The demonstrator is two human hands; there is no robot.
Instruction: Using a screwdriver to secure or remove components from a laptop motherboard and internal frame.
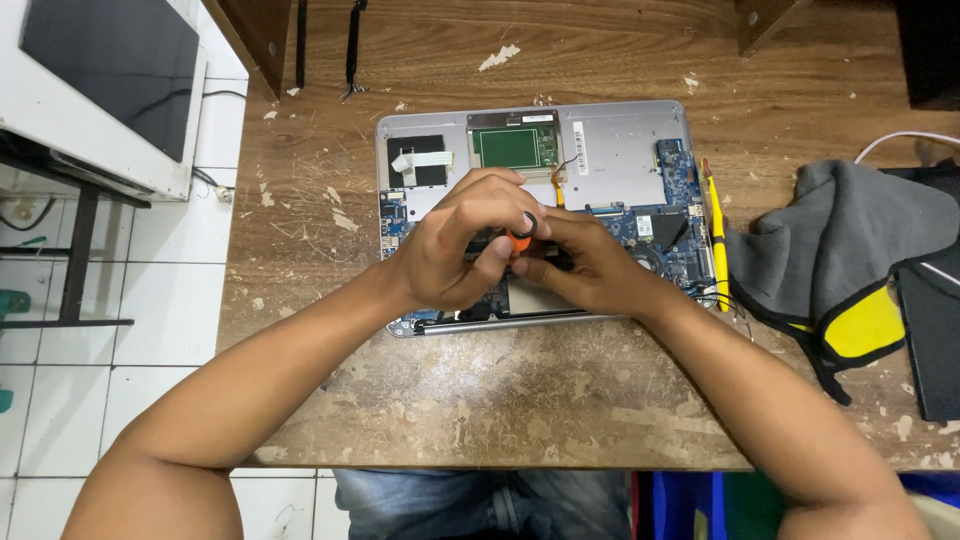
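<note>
Over opened laptop [600, 160]: left hand [455, 245] and right hand [585, 265] together, both clamped on orange-handled screwdriver [521, 237]; yellow screwdriver [716, 235] beside.

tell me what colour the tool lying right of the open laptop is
Yellow, seen in the head view: the slim tool lies beside the laptop.

Scuffed wooden table [480, 400]: opened laptop [620, 150], yellow screwdriver [716, 232], grey-yellow cloth [850, 260].

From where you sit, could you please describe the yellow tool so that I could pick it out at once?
Find the opened laptop on the wooden table. Along its right edge, before the grey and yellow cloth, lies the yellow screwdriver. It is the only slim, stick-shaped yellow thing there, and neither hand touches it.
</note>
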